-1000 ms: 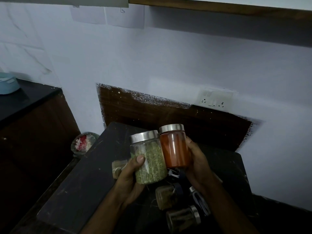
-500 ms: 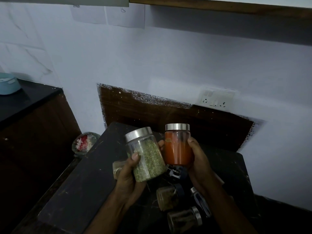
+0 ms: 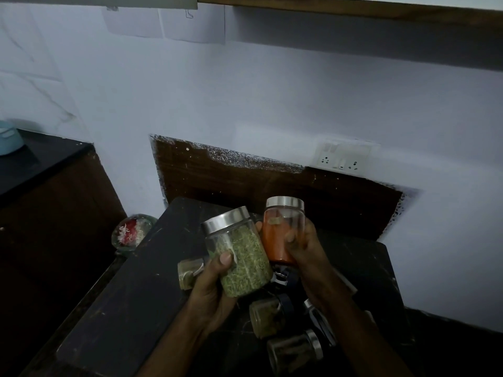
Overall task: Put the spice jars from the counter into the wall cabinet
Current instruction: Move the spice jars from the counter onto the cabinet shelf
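My left hand grips a glass jar of green herbs with a steel lid, tilted to the left above the dark counter. My right hand holds a jar of red-orange powder upright beside it, the two jars touching. Several smaller spice jars lie on the counter below: one at the left, one with a black lid, one with a steel lid. The wall cabinet's underside runs along the top edge; its inside is out of view.
A white switch and socket plate sits on the wall above a brown panel. A round glass bowl with red and white contents stands left of the counter. A higher black worktop carries a light-blue container.
Both jars have moved slightly. The green herb jar has tilted further to the left, and the red jar has turned in my right hand, with my fingers now over its front.
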{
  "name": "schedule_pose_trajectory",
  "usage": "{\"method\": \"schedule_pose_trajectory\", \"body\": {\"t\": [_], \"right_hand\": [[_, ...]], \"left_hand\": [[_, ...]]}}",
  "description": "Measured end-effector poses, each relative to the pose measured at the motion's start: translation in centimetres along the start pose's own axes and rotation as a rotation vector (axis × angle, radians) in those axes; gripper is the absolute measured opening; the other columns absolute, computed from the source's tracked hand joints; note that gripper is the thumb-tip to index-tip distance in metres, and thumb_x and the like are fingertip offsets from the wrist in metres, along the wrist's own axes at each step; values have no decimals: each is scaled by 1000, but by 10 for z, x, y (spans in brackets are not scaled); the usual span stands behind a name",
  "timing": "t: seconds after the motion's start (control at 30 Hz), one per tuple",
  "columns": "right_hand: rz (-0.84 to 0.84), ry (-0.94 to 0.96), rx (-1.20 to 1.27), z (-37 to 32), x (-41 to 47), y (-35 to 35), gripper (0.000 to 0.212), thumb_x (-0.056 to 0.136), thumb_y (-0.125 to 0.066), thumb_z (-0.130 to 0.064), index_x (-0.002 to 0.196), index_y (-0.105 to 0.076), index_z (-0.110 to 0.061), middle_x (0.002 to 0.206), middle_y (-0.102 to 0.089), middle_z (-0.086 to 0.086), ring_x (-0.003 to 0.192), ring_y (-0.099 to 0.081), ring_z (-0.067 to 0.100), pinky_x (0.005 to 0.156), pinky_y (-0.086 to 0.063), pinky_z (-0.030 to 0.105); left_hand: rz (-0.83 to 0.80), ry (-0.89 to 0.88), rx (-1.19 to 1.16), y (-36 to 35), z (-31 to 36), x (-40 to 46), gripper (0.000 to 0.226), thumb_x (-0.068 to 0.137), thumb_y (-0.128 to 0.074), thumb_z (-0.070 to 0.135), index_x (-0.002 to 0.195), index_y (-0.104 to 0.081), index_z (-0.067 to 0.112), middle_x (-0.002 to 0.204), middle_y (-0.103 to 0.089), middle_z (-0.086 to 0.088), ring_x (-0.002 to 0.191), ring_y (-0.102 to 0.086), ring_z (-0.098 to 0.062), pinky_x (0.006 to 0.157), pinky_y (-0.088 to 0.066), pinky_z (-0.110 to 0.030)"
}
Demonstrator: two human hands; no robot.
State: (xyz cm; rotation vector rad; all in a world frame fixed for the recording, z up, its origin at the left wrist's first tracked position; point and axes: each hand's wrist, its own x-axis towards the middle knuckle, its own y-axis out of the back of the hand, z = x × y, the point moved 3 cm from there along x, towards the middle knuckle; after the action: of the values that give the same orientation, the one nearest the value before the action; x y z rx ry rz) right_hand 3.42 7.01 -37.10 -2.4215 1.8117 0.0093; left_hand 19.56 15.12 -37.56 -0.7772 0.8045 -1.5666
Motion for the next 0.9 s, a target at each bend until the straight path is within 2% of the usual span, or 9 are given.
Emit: {"method": "schedule_pose_trajectory", "body": {"t": [0.07, 0.1, 0.23, 0.3, 0.4, 0.6, 0.7, 0.77, 0.9], "right_hand": [[16, 46, -135, -4, -1, -2, 96, 50, -78, -75, 133, -41, -43, 126, -58, -13, 106, -67, 3, 76, -61, 25], [29, 58, -178, -7, -2, -3, 89, 52, -75, -73, 130, -41, -45, 121, -58, -17, 100, -67, -3, 69, -58, 18], [89, 75, -184, -18, 0, -6, 87, 60, -78, -74, 131, -40, -41, 115, -57, -18, 99, -63, 3, 62, -54, 14], [121, 91, -176, -23, 1, -6, 81, 67, -76, -64, 134, -42, -34, 117, -59, -14, 101, -64, 7, 64, -55, 17], [154, 86, -139, -28, 2, -4, 76, 70, -73, -59, 136, -44, -33, 123, -61, -8, 106, -66, 14, 75, -57, 31], [91, 156, -99, -49, -1, 4, 68, 82, -72, -54, 142, -43, -42, 134, -61, -9, 116, -67, 17, 90, -60, 43], [88, 277, -128, -81, -3, 14, 67, 82, -76, -49, 141, -44, -48, 131, -64, -19, 118, -65, 7, 88, -59, 31], [113, 356, -157, -106, -4, 24, 69, 79, -79, -44, 140, -46, -47, 131, -64, -20, 120, -64, 5, 94, -57, 35], [186, 455, -220, -148, -12, 52, 76, 75, -81, -50, 142, -45, -46, 137, -60, -13, 125, -61, 11, 100, -56, 45]], "left_hand": [[6, -7, 9, 0, 2, -1, 103, 70, -94, 31, 152, -40, 0, 154, -49, -22, 137, -54, -36, 108, -49, -54], [11, -12, 20, -1, 3, -2, 105, 69, -94, 32, 152, -38, 0, 154, -49, -22, 137, -54, -37, 107, -51, -54], [63, 1, 119, -5, 4, -3, 111, 58, -100, 36, 147, -44, 1, 141, -60, -24, 125, -63, -38, 95, -58, -52], [91, 1, 198, -6, 5, -3, 109, 51, -102, 37, 141, -49, 5, 129, -69, -20, 116, -68, -37, 87, -61, -48], [108, -16, 266, -9, 7, -3, 106, 48, -103, 37, 137, -52, 9, 120, -73, -18, 109, -72, -36, 81, -62, -44], [107, -90, 302, -30, 26, 21, 103, 61, -98, 35, 145, -47, 4, 138, -59, -30, 125, -59, -47, 97, -55, -57], [67, -124, 395, -54, 39, 46, 84, 72, -87, 27, 143, -49, 2, 134, -63, -29, 118, -65, -44, 90, -58, -51], [59, -158, 483, -72, 47, 64, 81, 72, -84, 26, 141, -50, 3, 131, -65, -27, 116, -67, -44, 85, -59, -48], [19, -256, 630, -110, 58, 95, 75, 71, -89, 23, 135, -52, 9, 122, -72, -19, 108, -73, -36, 79, -62, -39]]}}
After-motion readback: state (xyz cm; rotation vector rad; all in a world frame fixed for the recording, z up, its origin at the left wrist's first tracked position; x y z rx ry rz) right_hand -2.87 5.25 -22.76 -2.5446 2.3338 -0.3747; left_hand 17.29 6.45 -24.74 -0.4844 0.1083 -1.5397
